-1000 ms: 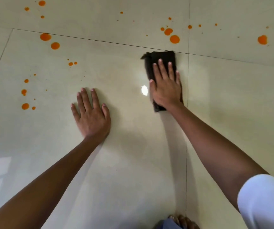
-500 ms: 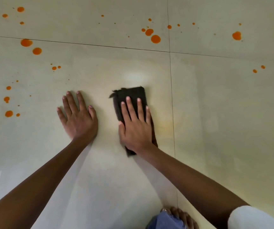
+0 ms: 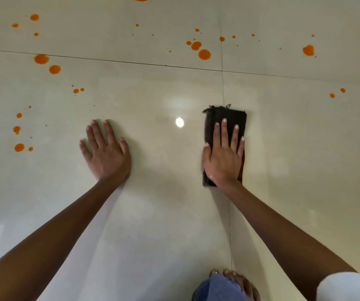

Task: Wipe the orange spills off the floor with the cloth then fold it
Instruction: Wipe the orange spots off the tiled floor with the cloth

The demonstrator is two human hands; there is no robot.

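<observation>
A dark folded cloth (image 3: 226,118) lies flat on the glossy cream tile floor (image 3: 163,213), across a tile joint. My right hand (image 3: 223,157) presses flat on top of it, fingers spread, covering its near half. My left hand (image 3: 106,153) rests flat and open on the bare floor to the left, holding nothing. Orange spills dot the floor: a cluster (image 3: 200,51) beyond the cloth, two large drops (image 3: 47,64) at the far left, small drops (image 3: 19,146) left of my left hand, one blob (image 3: 308,50) at the far right.
Dark grout lines cross the floor beyond the hands and run under the cloth. My foot and a blue trouser hem (image 3: 220,287) show at the bottom edge. A white sleeve (image 3: 348,287) is at the bottom right. A lamp reflection (image 3: 179,122) glints between the hands.
My right hand slid the cloth back toward me and leftward, then out to the right again onto the tile joint. My left hand stayed planted on the floor.
</observation>
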